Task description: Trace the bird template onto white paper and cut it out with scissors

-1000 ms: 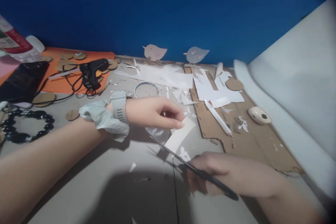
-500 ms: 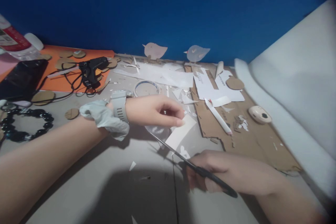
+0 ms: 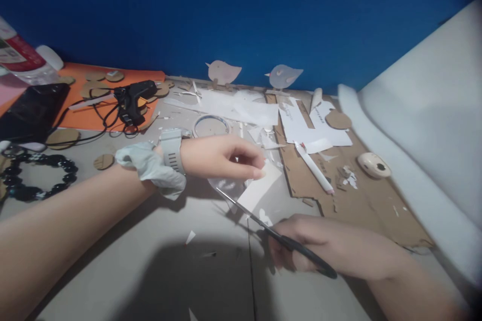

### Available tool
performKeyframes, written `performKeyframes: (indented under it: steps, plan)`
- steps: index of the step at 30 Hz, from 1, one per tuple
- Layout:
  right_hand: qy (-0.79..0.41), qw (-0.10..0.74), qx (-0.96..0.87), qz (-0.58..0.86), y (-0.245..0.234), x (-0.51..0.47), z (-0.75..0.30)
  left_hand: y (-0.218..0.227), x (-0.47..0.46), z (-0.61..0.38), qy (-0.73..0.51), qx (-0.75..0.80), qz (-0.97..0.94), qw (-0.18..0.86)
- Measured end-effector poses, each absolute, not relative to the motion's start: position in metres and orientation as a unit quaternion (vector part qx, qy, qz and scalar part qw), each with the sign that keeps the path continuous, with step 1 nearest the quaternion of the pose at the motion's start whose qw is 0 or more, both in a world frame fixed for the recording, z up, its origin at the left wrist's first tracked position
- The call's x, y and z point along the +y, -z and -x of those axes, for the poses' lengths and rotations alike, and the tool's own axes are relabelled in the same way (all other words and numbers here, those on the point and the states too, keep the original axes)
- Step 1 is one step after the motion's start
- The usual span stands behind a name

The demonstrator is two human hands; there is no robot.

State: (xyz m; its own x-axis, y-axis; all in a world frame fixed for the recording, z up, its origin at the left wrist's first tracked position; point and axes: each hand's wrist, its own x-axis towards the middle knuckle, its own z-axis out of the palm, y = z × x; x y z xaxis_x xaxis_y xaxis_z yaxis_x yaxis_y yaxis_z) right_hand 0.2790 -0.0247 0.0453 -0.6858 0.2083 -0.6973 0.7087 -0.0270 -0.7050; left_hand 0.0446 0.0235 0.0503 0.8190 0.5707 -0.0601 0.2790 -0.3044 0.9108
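Between thumb and fingers, my left hand (image 3: 229, 158) pinches a small piece of white paper (image 3: 259, 188) above the table. A watch and a pale scrunchie are on that wrist. My right hand (image 3: 297, 243) grips a pair of scissors (image 3: 259, 220) by the dark handles. The thin metal blades point up and left, at the lower edge of the paper. Whether they are cutting into it I cannot tell. Behind my left hand a roll of clear tape (image 3: 211, 125) lies partly hidden.
A black glue gun (image 3: 133, 100) rests on orange paper (image 3: 75, 119) at left, near a beaded bracelet (image 3: 37, 195). Cardboard (image 3: 376, 215) lies at right with a white marker pen (image 3: 314, 168) and a cream case (image 3: 374, 164). Two paper birds (image 3: 223, 71) stand by the blue wall.
The scissors have shifted slightly, their handle end a little further left and their tip a bit right. My left hand still holds the paper in nearly the same place.
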Motion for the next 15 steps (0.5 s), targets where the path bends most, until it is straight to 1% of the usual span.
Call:
performKeyframes:
  steps: [15]
  plan:
    - [0.631, 0.203, 0.663, -0.347, -0.0481, -0.0249, -0.2763, -0.0481, 0.0226, -0.0461, -0.134, 0.259, -0.793, 0.535]
